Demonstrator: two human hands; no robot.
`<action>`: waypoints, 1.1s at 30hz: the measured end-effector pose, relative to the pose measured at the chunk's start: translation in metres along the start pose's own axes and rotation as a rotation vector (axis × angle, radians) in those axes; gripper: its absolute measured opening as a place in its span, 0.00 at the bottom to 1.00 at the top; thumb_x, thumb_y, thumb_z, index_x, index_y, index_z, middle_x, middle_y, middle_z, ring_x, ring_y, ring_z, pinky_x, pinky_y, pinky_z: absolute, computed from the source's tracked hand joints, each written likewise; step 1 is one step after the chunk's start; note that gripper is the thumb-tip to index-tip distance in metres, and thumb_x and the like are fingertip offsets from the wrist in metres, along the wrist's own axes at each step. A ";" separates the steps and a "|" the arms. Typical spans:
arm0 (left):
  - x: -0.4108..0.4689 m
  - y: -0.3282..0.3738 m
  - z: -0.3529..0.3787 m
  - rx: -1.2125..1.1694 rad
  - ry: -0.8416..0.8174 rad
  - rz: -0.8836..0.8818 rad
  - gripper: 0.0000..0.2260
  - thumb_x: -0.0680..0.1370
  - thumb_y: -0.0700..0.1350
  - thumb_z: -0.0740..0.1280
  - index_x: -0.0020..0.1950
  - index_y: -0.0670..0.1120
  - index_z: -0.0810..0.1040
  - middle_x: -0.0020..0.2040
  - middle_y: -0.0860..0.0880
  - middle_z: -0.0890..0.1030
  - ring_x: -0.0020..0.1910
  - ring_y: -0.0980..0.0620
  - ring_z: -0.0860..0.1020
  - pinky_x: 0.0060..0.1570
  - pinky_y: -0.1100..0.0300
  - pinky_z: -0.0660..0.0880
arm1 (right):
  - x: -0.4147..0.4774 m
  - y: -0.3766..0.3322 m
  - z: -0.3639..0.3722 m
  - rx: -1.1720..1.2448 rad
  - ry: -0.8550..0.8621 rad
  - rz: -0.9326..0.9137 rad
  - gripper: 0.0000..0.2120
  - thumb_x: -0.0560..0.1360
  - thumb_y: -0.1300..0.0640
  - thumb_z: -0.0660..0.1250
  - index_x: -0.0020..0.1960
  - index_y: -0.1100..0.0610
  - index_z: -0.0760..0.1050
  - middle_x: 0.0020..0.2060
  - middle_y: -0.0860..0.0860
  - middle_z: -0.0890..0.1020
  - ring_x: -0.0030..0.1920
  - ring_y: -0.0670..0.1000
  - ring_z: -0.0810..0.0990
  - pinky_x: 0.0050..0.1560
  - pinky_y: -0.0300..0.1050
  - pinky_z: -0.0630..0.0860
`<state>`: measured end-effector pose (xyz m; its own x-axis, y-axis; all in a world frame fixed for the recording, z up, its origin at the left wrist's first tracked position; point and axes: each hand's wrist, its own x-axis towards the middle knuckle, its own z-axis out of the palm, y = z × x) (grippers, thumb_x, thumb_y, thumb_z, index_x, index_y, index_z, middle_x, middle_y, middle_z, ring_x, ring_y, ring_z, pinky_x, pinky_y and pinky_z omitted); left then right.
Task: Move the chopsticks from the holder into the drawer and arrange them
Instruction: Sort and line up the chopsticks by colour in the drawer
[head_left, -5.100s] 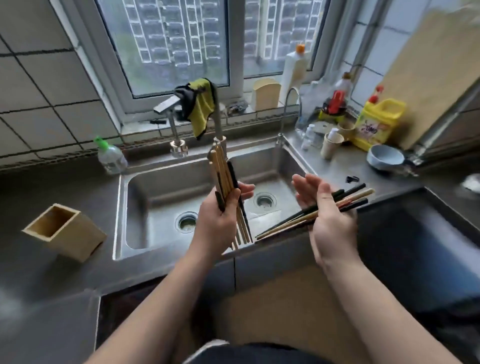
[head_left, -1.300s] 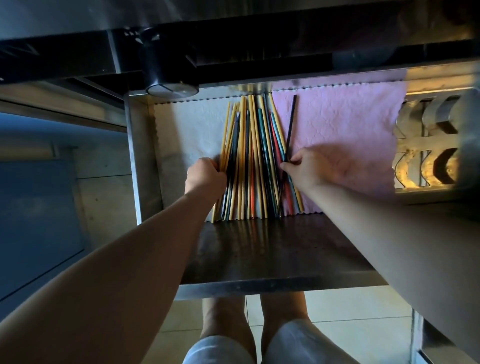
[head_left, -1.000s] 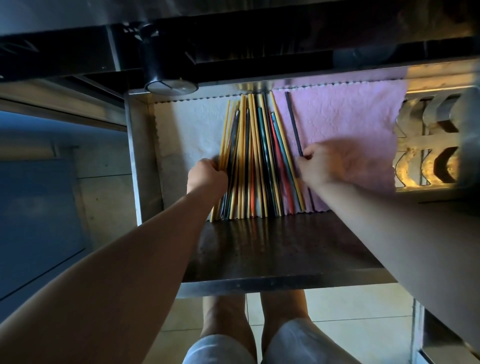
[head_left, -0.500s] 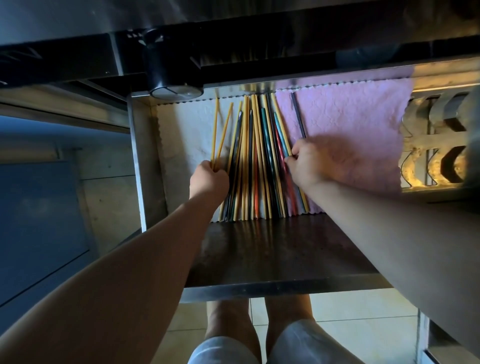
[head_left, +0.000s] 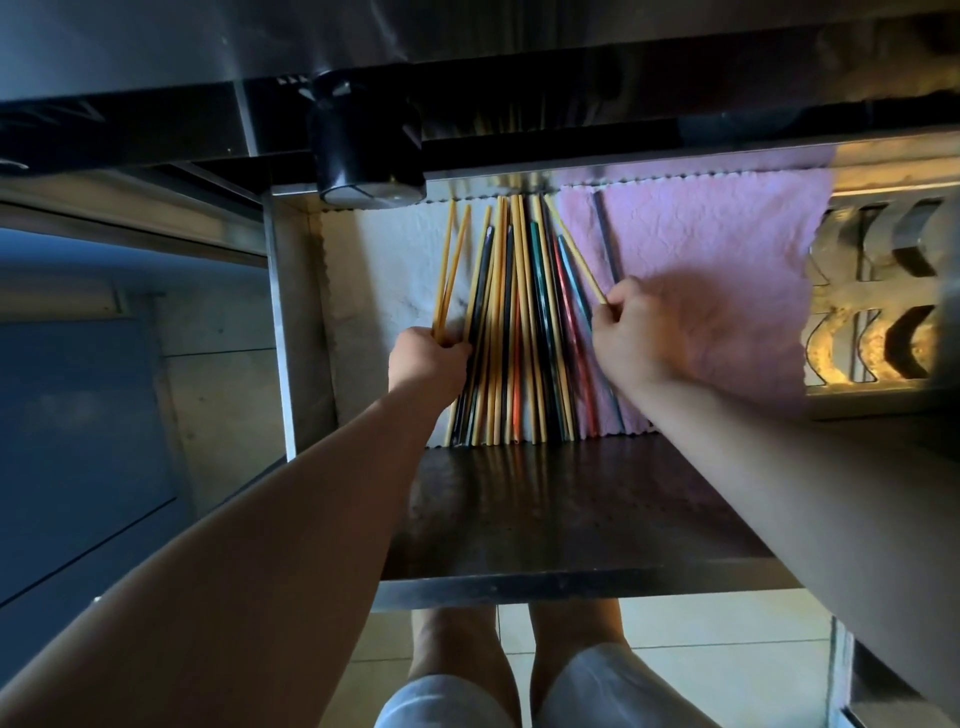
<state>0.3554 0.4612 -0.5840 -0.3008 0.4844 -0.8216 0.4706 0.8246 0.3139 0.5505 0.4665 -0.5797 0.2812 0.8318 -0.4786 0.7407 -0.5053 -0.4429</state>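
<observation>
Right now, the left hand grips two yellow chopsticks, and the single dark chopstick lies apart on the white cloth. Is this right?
Not quite. The head view shows the single dark chopstick lying apart on the pink cloth, not on the white cloth. The rest holds: the left hand grips two yellow chopsticks.

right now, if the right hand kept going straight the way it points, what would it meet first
Most likely the row of chopsticks: the right hand, pinching one yellow chopstick, points up and left from the pink cloth toward them. Height above them is hard to judge.
</observation>
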 end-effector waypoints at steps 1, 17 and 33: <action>0.000 0.001 -0.001 0.009 -0.011 0.000 0.12 0.77 0.42 0.67 0.34 0.47 0.72 0.28 0.50 0.72 0.26 0.54 0.70 0.25 0.64 0.65 | -0.003 0.000 0.000 0.013 0.007 -0.007 0.07 0.78 0.61 0.61 0.51 0.64 0.75 0.38 0.55 0.76 0.38 0.52 0.71 0.28 0.40 0.55; -0.013 0.005 0.004 -0.004 0.090 0.147 0.06 0.77 0.43 0.62 0.46 0.44 0.78 0.34 0.49 0.76 0.31 0.51 0.73 0.29 0.61 0.67 | -0.008 -0.012 0.024 0.286 -0.057 0.183 0.07 0.73 0.58 0.69 0.49 0.55 0.84 0.43 0.54 0.85 0.40 0.49 0.79 0.34 0.30 0.69; -0.012 0.020 0.030 0.068 0.099 0.071 0.07 0.72 0.47 0.70 0.46 0.45 0.80 0.35 0.50 0.78 0.34 0.48 0.77 0.30 0.62 0.68 | -0.013 -0.018 0.043 0.286 -0.048 0.167 0.08 0.74 0.56 0.68 0.48 0.58 0.83 0.40 0.57 0.84 0.40 0.55 0.81 0.40 0.38 0.73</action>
<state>0.3934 0.4628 -0.5823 -0.3435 0.5698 -0.7465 0.5474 0.7674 0.3339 0.5074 0.4549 -0.5981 0.3502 0.7234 -0.5950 0.4835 -0.6837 -0.5466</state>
